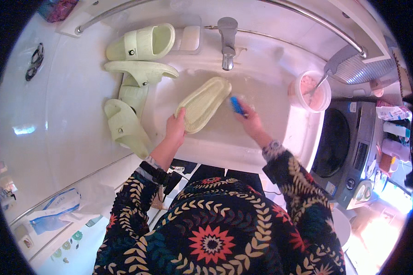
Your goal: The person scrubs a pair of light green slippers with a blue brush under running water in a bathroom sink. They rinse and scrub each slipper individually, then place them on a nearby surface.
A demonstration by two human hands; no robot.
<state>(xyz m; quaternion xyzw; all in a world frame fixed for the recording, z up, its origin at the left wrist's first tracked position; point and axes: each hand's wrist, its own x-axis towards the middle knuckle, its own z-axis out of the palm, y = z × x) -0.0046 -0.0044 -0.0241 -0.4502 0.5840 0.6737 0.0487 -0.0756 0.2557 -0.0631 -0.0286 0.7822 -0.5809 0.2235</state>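
My left hand (176, 128) grips one end of a pale green slipper (206, 105), tilted over the basin with its patterned sole face up. Just right of the slipper's far end, my right hand (250, 120) holds a blue brush (237, 106); the two do not touch. Cloudy water (241, 132) lies in the white sink beneath both hands. Several more green slippers rest along the sink's left side: one (141, 43) at the back, one on its side (141, 70) in front of it, and another (125, 127) nearer me, partly over one more.
A metal faucet (228, 41) stands at the back of the sink. On the right rim sits a white tub (316, 92) of pink paste with a handled tool in it. A ribbed washboard (364, 70) leans behind. A grey front-loading washing machine (351, 151) stands at right.
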